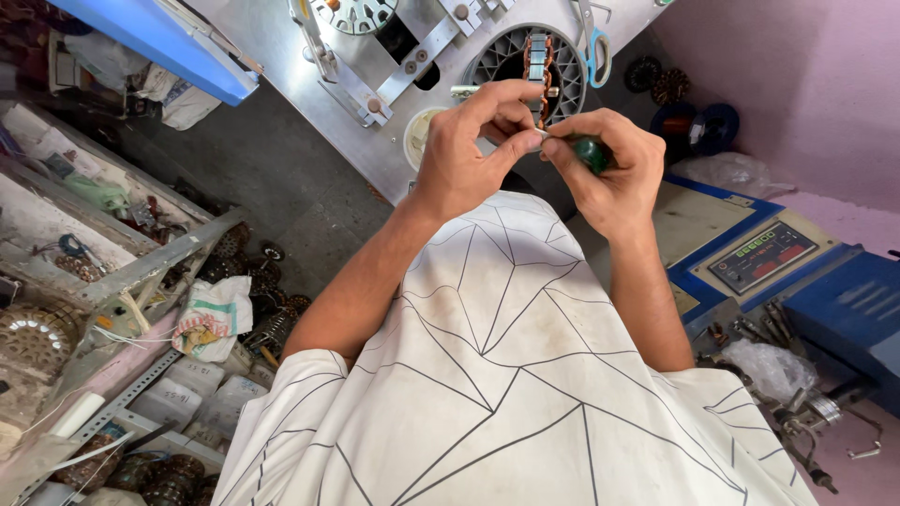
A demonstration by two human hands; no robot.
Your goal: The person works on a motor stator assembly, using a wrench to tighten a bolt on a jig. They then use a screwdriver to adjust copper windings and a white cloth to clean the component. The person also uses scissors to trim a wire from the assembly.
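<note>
Gripping tight, a green-handled tool [591,153] is held by right hand [605,169]; a small part, pinched by left hand [478,141], is kept nr the stator [534,61].

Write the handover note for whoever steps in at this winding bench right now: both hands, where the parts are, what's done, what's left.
Left hand: fingertips pinch at the lower end of the copper-wound stator piece.
Right hand: grips a green-handled tool, tip meeting the left fingertips.
The piece sits in the round grey holder on the metal machine plate. Scissors lie beside the holder.
Done: copper windings are on the piece.
Left: whatever the fingers are working on is too small to see; the piece is not yet out of the holder.
</note>
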